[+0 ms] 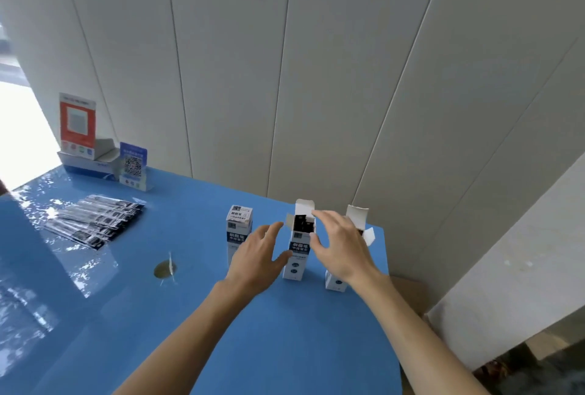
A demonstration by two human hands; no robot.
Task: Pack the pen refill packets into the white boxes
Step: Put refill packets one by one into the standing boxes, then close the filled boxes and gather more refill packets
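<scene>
The blue table [190,331] spreads out under my arms, with pale wall panels [316,62] behind it. Far to my left lies a fan of pen refill packets [95,225], well apart from the three white boxes standing upright by the far edge. The closed box [239,230] is leftmost; the middle box [299,252] stands open-topped with dark packets showing inside; the right box [357,220] is also open, partly behind my right hand [340,247]. That hand's fingers are spread loosely at the middle box's top; my left hand [258,257] is relaxed, thumb touching the box's side.
</scene>
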